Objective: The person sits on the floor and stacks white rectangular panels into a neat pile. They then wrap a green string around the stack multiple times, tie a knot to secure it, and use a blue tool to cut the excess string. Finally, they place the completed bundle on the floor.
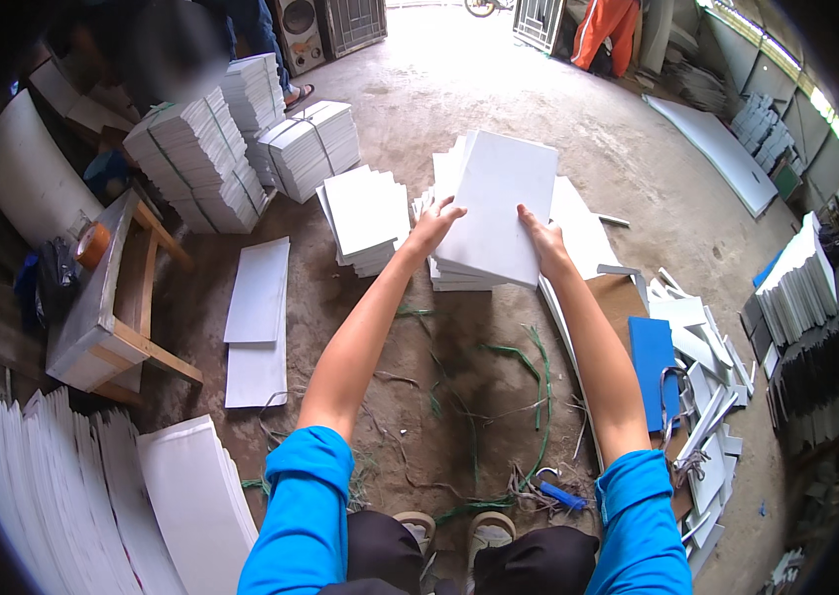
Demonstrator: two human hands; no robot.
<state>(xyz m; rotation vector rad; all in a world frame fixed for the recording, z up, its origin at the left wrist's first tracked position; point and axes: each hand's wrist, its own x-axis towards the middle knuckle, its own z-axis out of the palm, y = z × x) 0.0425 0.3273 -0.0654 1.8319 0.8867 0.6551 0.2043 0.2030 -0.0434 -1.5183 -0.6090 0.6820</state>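
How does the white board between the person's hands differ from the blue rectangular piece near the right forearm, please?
The white board has the left hand and right hand at its sides; neither hand is on the blue piece. The white board is plain white, while the blue piece is blue. In this view, the white board looks broader than the blue piece. Both look roughly rectangular.

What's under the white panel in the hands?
Below the white panel between the left hand and right hand, a stack of white boards shows past its left and lower edges. The panel covers most of the stack's top; whether the two touch, I can't tell.
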